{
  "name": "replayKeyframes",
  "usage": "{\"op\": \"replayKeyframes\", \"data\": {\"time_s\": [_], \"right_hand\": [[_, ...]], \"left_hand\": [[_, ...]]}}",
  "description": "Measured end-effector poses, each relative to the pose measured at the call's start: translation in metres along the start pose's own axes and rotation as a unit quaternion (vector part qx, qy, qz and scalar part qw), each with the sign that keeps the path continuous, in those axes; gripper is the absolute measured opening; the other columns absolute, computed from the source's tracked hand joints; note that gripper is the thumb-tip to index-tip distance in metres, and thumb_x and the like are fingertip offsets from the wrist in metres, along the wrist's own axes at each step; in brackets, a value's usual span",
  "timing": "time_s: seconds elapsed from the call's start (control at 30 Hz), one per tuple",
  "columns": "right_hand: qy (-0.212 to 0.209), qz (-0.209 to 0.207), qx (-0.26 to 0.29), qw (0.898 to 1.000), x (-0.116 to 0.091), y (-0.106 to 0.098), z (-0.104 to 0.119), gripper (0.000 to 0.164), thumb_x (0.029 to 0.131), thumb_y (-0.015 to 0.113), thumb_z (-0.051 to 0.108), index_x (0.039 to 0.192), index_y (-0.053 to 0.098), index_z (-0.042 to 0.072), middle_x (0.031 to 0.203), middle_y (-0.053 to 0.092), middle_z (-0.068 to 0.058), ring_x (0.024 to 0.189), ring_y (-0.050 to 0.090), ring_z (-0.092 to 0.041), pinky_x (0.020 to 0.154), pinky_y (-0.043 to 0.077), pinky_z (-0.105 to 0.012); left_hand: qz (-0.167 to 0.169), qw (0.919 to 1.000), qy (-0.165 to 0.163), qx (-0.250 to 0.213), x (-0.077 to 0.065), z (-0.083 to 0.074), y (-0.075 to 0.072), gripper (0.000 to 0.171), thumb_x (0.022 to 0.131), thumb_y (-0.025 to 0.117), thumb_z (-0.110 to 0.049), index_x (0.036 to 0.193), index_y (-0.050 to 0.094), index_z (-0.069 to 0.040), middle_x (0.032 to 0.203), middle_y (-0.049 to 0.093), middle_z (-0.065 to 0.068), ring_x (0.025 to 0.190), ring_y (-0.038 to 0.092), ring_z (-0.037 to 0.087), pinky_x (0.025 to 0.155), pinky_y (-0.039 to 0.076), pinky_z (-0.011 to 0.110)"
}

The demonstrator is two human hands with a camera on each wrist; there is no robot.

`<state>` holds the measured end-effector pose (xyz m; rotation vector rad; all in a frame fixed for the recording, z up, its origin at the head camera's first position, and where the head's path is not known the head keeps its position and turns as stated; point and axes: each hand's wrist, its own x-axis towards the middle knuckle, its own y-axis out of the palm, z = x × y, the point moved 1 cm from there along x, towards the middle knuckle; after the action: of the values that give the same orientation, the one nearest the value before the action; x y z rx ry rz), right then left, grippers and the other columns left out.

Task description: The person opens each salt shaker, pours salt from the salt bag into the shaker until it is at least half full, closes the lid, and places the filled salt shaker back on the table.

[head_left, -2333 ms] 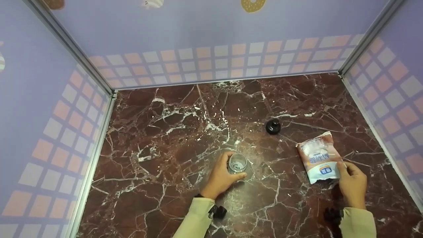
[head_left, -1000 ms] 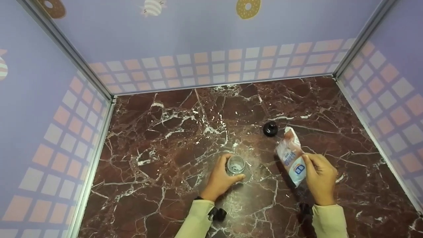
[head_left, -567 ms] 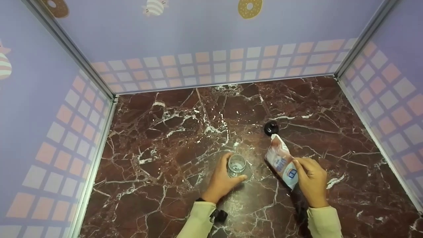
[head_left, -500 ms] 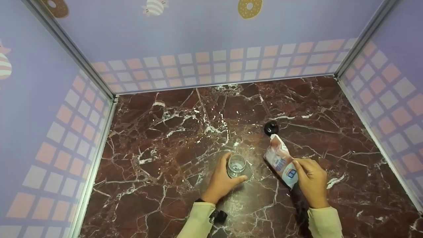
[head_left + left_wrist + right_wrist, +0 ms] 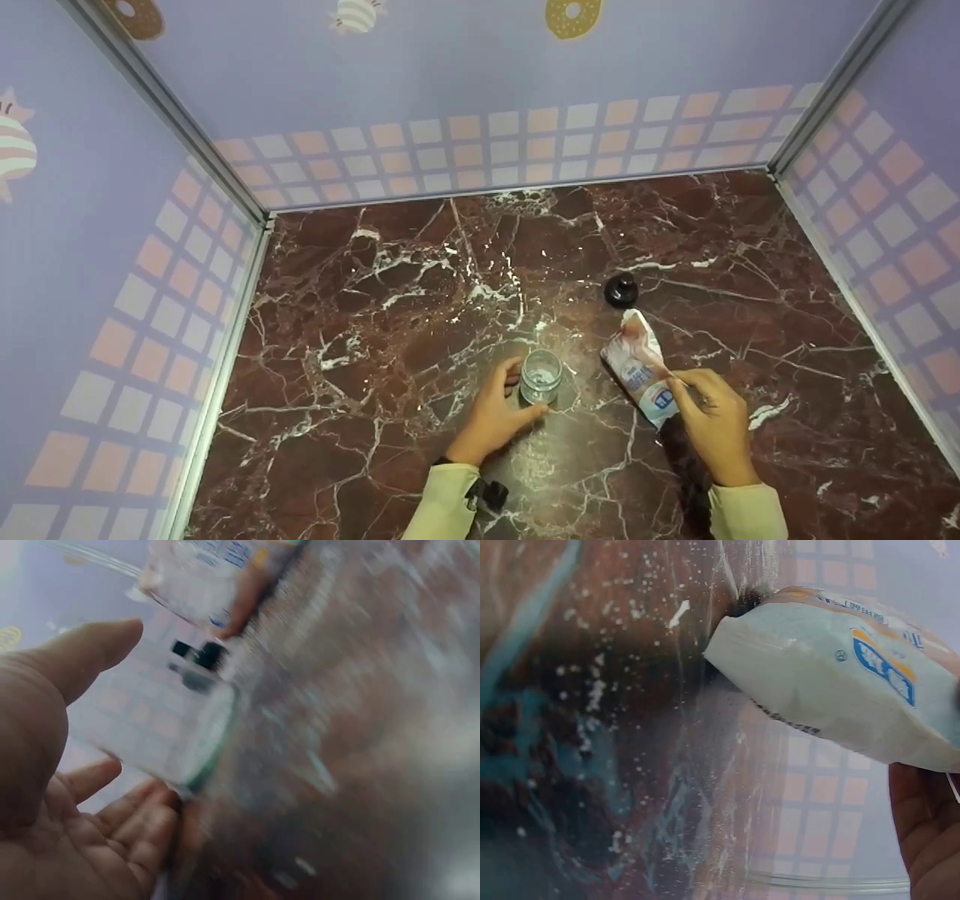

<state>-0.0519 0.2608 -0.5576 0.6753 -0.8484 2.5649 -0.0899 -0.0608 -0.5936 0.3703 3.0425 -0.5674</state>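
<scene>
Clear glass, the jar point(image 5: 541, 377) stands upright on the marble table point(image 5: 360, 420), something whitish in its bottom. The head view looks down into its mouth; the left wrist view, though blurred, catches its side and greenish base instead, along with the palm of the left hand point(image 5: 491, 420). Only the right wrist view brings up the packet's point(image 5: 637, 367) pale end, with a line of dark print along it.

That left hand sits at the jar's 8 o'clock, thumb and fingers spread wide, its grip released. The thumb is clear of the glass; whether a fingertip brushes it, I can't tell. At 4 o'clock the right hand point(image 5: 712, 424) pinches the packet's near edge between thumb and fingers.

The packet is at the jar's 3 o'clock, slanting so its upper tip points to 11, just short of the black stopper point(image 5: 621, 290), which stands at the jar's 1 to 2 o'clock.

Half a second ago the left hand curved round the jar; now it has come away. Some two seconds back the packet was farther out, toward 4 o'clock, with its printed face turned up more broadly.
</scene>
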Motion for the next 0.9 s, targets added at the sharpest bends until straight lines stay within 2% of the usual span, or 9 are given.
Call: {"op": "replayKeyframes", "data": {"time_s": [0.2,0.33,0.4,0.5,0.57,0.67,0.8,0.87,0.9], "right_hand": [[0.002,0.034,-0.045,0.998,0.002,-0.003,0.001,0.014,0.085,0.081,-0.005,0.095,0.078,0.004,0.094,0.071,-0.003,0.083,0.059,-0.005,0.073,0.041,-0.014],[-0.008,0.045,-0.081,0.996,0.005,-0.007,0.001,0.014,0.083,0.083,-0.003,0.093,0.077,0.004,0.091,0.071,-0.003,0.08,0.06,-0.013,0.071,0.042,-0.019],[-0.017,0.042,-0.083,0.996,0.007,-0.008,0.002,0.013,0.082,0.084,-0.004,0.09,0.078,0.005,0.087,0.071,-0.001,0.078,0.061,-0.013,0.073,0.043,-0.018],[-0.02,0.042,-0.064,0.997,0.009,-0.007,0.005,0.014,0.081,0.084,-0.004,0.082,0.077,0.008,0.079,0.07,0.004,0.07,0.059,-0.008,0.068,0.043,-0.013],[-0.009,0.049,-0.046,0.998,0.01,-0.005,0.009,0.018,0.081,0.084,-0.005,0.078,0.076,0.01,0.074,0.067,0.007,0.065,0.055,-0.006,0.063,0.041,-0.012],[0.021,0.064,-0.023,0.997,0.01,-0.002,0.014,0.024,0.082,0.082,-0.006,0.073,0.072,0.014,0.069,0.063,0.009,0.06,0.052,-0.005,0.057,0.039,-0.013],[0.05,0.084,-0.008,0.995,0.009,0.004,0.023,0.029,0.082,0.081,-0.006,0.071,0.069,0.017,0.067,0.061,0.01,0.057,0.053,-0.006,0.053,0.04,-0.013],[0.051,0.091,-0.01,0.994,0.008,0.008,0.028,0.029,0.082,0.081,-0.007,0.07,0.068,0.017,0.066,0.061,0.01,0.056,0.052,-0.006,0.052,0.04,-0.014],[0.048,0.093,-0.013,0.994,0.008,0.01,0.032,0.029,0.081,0.08,-0.007,0.07,0.068,0.017,0.066,0.06,0.011,0.056,0.051,-0.006,0.052,0.04,-0.014]], "left_hand": [[0.014,0.9998,0.004,-0.014,0.003,0.004,-0.003,0.086,0.082,0.089,-0.028,0.151,0.042,-0.009,0.14,0.055,0.012,0.128,0.055,0.028,0.109,0.047,0.044],[0.031,0.999,-0.003,-0.032,0.003,0.006,-0.009,0.087,0.084,0.087,-0.028,0.153,0.039,-0.008,0.138,0.056,0.012,0.126,0.055,0.028,0.108,0.047,0.045],[0.036,0.9983,-0.006,-0.044,0.003,0.006,-0.013,0.087,0.085,0.086,-0.026,0.154,0.037,-0.007,0.136,0.058,0.012,0.123,0.057,0.029,0.106,0.048,0.046],[0.032,0.9977,-0.007,-0.059,0.002,0.007,-0.019,0.085,0.088,0.083,-0.023,0.156,0.036,-0.007,0.133,0.06,0.012,0.117,0.06,0.029,0.102,0.05,0.046],[0.014,0.9981,-0.004,-0.06,-0.001,0.006,-0.022,0.08,0.09,0.081,-0.021,0.155,0.036,-0.007,0.13,0.062,0.012,0.113,0.062,0.028,0.098,0.053,0.043],[-0.041,0.9966,0.01,-0.071,-0.006,0.004,-0.025,0.069,0.093,0.076,-0.016,0.151,0.041,-0.006,0.122,0.065,0.013,0.103,0.064,0.024,0.088,0.055,0.034],[-0.134,0.9873,0.071,-0.046,-0.018,-0.005,-0.029,0.045,0.092,0.074,-0.007,0.133,0.055,-0.004,0.102,0.068,0.008,0.087,0.063,0.017,0.074,0.055,0.026],[-0.145,0.9833,0.11,-0.012,-0.026,-0.015,-0.03,0.032,0.091,0.074,-0.004,0.119,0.061,-0.006,0.094,0.068,0.002,0.081,0.062,0.013,0.07,0.055,0.026],[-0.135,0.9828,0.126,0.007,-0.031,-0.021,-0.029,0.026,0.09,0.074,-0.005,0.113,0.063,-0.009,0.091,0.067,-0.001,0.079,0.062,0.011,0.069,0.056,0.026]]}}
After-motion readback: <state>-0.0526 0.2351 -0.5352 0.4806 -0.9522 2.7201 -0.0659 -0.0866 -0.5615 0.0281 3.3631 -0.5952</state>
